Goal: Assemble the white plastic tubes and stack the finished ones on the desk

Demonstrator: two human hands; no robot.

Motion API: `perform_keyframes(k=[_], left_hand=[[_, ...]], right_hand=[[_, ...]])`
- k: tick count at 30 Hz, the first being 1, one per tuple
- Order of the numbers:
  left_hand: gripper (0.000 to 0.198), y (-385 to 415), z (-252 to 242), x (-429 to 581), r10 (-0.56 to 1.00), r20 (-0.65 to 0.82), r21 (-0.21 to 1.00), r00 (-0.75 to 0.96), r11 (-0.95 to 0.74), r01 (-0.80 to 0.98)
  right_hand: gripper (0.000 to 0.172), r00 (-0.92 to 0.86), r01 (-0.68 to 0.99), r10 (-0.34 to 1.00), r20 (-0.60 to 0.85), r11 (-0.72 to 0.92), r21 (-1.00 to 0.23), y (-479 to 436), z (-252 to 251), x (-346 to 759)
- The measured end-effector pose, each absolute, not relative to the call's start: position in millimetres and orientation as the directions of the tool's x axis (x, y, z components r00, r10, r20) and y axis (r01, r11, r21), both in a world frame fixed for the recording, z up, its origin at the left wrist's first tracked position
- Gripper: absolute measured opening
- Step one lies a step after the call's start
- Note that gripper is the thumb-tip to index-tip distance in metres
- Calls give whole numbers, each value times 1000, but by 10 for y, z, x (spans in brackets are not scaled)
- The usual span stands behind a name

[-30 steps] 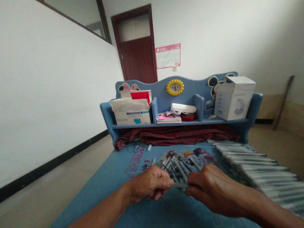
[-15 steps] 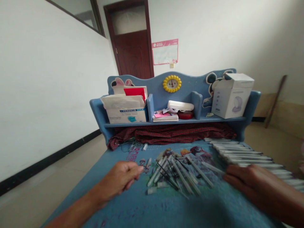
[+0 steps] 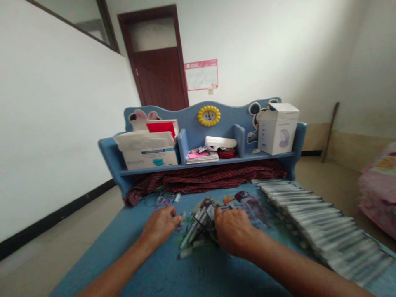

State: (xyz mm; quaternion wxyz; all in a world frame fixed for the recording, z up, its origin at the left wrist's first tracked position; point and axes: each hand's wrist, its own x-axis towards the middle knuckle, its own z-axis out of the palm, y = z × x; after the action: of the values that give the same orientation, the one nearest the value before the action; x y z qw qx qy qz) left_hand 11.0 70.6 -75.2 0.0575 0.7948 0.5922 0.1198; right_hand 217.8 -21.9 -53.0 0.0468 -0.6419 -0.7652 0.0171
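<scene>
Left of the pile (image 3: 195, 227) of slim pale tubes and dark sticks on the blue desk (image 3: 198, 276), our left hand (image 3: 161, 226) rests with its fingertips (image 3: 177, 219) drawn together at the pile's left edge, just beside a small pale piece (image 3: 183, 216). Whether they have clamped it we cannot tell, as the picture is soft there. The pile itself lies loose and crossed, some tubes leaning over others, and one short tube (image 3: 188, 253) lies apart at its near edge. We judge the work in hand to be picking single pieces out of this tangle. It would go best if we take a piece by its free end at the pile's edge, draw it out along its own length so that it does not drag its neighbours, and hold the rest down with the other hand. Over the pile's right side our right hand (image 3: 232, 233) lies palm down, fingers curled onto the tubes; what is under the palm is hidden, so we cannot tell whether it grips anything. The pieces thus lie between the two hands, closer under the right. Well right of the pile, a long row (image 3: 312, 216) of like tubes lies side by side, apart from both hands.
</scene>
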Motion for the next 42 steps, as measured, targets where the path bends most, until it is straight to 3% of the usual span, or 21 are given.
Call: perform_keyframes(k=[6, 17, 32, 42], left_hand=[[32, 820, -751, 155, 961, 131, 312, 242, -272, 910], [30, 476, -722, 378, 940, 118, 492, 321, -336, 803], [35, 296, -734, 470, 912, 117, 286, 392, -409, 867], [43, 480, -833, 427, 912, 142, 401, 385, -408, 820]], right_hand=[[22, -225, 970, 968, 107, 233, -67, -141, -553, 2140], [27, -175, 974, 972, 156, 194, -120, -72, -630, 2108], [24, -171, 975, 973, 152, 190, -119, -18, -742, 2076], [27, -219, 961, 966, 140, 238, -142, -83, -507, 2125]])
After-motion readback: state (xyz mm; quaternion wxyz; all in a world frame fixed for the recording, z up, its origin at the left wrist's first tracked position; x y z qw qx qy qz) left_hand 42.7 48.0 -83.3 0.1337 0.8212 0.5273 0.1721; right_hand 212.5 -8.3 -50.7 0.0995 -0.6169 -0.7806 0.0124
